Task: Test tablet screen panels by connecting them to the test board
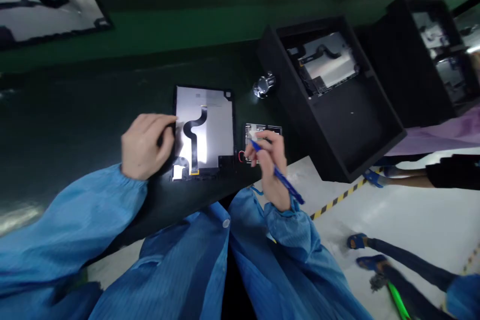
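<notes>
- Left of frame: dark tabletop (pixel 71 110) leaves wide passage beyond the left hand (pixel 144 146).
- Centre: flat display panel (pixel 216 127) in the way.
- Right of centre: narrow gap before circuit board (pixel 249 136) and right hand (pixel 277 159).
- Upper right: black bin (pixel 348 127) bars passage with raised walls.

Blue coat (pixel 168 270) (pale button (pixel 226 223)), gathered cuffs (pixel 134 179).

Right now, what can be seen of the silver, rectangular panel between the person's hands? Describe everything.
The silver, rectangular, metal-looking panel lies flat on the dark, smooth tabletop. Its shiny face reflects light and has a black border. A flat, curving black ribbon runs down to a small yellow-orange patch at the near edge; the far right corner is black. The left hand seems to touch its left edge.
</notes>
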